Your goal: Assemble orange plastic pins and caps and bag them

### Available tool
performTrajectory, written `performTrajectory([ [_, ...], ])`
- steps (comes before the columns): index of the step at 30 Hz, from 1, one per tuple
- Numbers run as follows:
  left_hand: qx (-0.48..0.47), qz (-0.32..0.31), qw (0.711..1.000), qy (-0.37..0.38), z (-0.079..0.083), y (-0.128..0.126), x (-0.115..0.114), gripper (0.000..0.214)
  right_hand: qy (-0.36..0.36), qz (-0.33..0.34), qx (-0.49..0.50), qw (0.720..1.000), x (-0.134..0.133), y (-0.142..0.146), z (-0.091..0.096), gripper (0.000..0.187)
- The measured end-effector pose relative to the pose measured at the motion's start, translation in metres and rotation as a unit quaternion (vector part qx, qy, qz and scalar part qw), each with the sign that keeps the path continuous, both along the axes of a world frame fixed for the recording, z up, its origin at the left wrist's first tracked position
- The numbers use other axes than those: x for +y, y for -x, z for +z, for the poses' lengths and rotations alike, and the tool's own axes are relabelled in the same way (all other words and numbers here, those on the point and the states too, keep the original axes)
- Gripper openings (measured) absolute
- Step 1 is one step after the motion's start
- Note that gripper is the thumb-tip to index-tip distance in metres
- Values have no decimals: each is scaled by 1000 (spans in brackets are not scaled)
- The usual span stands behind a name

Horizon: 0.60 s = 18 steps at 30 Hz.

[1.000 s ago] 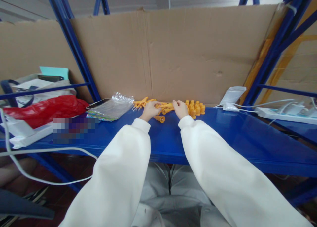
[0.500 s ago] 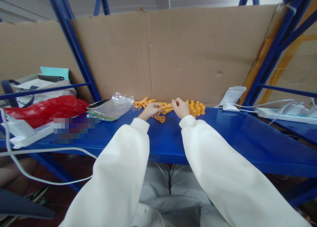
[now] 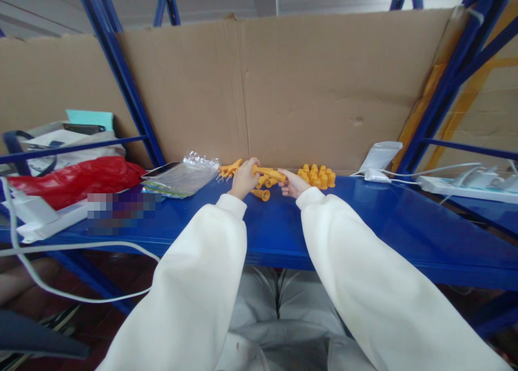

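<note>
Blue metal shelving (image 3: 376, 220) and cardboard backing (image 3: 307, 90) suggest a workshop.

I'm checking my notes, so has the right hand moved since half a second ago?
Yes, the right hand has shifted slightly lower in view against the cardboard panel behind.

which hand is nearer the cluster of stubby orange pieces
Right. The right hand is just left of the stubby orange pieces; the left hand is farther left.
</note>
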<state>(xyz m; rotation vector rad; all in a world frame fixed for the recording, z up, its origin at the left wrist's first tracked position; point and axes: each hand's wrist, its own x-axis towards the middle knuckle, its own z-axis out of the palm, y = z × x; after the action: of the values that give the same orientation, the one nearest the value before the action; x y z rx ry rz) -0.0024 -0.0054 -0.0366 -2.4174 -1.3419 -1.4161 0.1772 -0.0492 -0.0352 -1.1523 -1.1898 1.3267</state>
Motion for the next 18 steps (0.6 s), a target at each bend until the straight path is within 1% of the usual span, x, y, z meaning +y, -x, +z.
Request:
performTrajectory([
  [1,-2,3,1000,3,0,-1,0,29,13,-3,15,1000,-3,2,3,30],
  [3,-6,7,1000,10,0,-2,0,29,13,-36,36,999,-7,6,8,30],
  [5,-14,11,1000,17,1,-3,0,30,-11,-73,41,996,-10,9,11,32],
  [9,-45,9,998,32,2,-3,1,28,-66,-120,22,990,-12,14,12,34],
  [14,-95,-28,993,58,4,0,2,26,-135,-170,-58,974,-5,16,8,39],
  [16,-111,-47,990,67,5,0,2,24,-179,-186,-104,960,1,14,6,41],
  [18,-125,-62,987,76,7,0,3,22,-230,-204,-149,940,6,11,4,43],
])
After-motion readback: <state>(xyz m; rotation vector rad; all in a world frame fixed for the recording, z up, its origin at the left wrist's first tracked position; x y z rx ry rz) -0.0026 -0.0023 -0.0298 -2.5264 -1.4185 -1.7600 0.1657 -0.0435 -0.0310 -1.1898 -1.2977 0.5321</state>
